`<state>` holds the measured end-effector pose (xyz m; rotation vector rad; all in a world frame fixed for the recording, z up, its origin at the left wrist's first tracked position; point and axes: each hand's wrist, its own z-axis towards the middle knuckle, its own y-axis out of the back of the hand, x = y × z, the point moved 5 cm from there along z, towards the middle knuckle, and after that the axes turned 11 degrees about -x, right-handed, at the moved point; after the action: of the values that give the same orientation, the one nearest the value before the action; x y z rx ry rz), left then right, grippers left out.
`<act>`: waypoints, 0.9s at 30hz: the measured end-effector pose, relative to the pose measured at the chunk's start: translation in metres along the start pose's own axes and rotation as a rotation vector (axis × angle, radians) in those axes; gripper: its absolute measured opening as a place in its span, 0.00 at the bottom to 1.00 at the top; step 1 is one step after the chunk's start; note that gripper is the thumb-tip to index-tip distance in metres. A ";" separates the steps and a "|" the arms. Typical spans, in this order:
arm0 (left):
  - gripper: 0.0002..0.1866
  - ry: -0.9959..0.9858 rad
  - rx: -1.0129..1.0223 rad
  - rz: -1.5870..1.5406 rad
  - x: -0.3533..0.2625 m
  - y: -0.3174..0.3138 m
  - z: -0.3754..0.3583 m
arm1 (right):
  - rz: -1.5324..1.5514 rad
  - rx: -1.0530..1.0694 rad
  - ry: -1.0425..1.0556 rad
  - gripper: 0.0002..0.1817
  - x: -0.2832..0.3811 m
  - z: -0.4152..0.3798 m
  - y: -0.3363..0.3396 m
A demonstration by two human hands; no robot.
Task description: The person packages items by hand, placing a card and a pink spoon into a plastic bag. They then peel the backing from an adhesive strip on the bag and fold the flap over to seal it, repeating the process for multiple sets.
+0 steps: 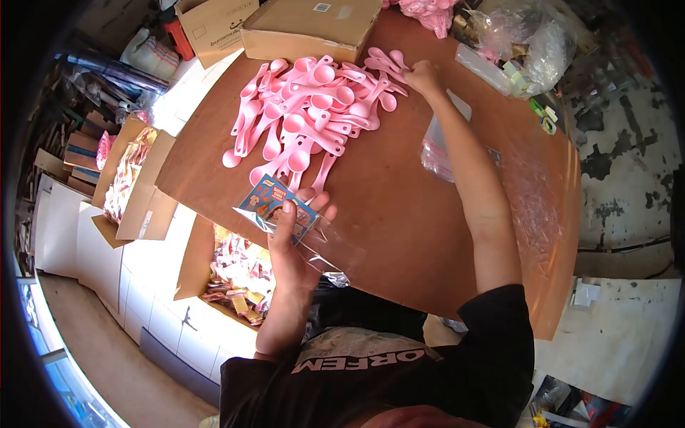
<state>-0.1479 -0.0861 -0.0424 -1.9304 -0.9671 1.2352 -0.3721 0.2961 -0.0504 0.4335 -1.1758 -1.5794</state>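
My left hand (292, 228) grips a clear plastic bag with a blue printed card (275, 205) at its top, thumb pressed over the card. The bag's loose clear end hangs down toward my body. At the far side of the table, my right hand (424, 77) is closed on a few pink measuring spoons (386, 61), fanned out to its left. Between the two hands spreads a big heap of pink measuring spoons (307, 107). One spoon (231, 158) lies at the heap's left edge.
The brown table (385, 207) holds a closed cardboard box (310, 32) at the back. Clear packets (437, 153) lie under my right forearm, and plastic bags (535, 207) cover the right side. Green scissors (544, 116) rest near the edge. Open cartons of packets (239, 274) stand at left.
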 end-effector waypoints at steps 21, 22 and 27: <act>0.22 0.189 0.018 -0.180 0.043 -0.014 0.005 | 0.791 0.022 -0.028 0.12 -0.005 -0.341 0.284; 0.23 0.159 0.012 -0.144 0.043 -0.017 0.002 | 0.771 -0.021 0.028 0.11 -0.003 -0.351 0.283; 0.27 0.175 0.075 -0.073 0.059 -0.027 -0.010 | 0.808 -0.175 -0.024 0.09 0.003 -0.383 0.266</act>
<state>-0.1280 -0.0235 -0.0434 -1.8920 -0.8799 1.0282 0.0605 0.1320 0.0046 -0.1745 -1.0306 -0.9617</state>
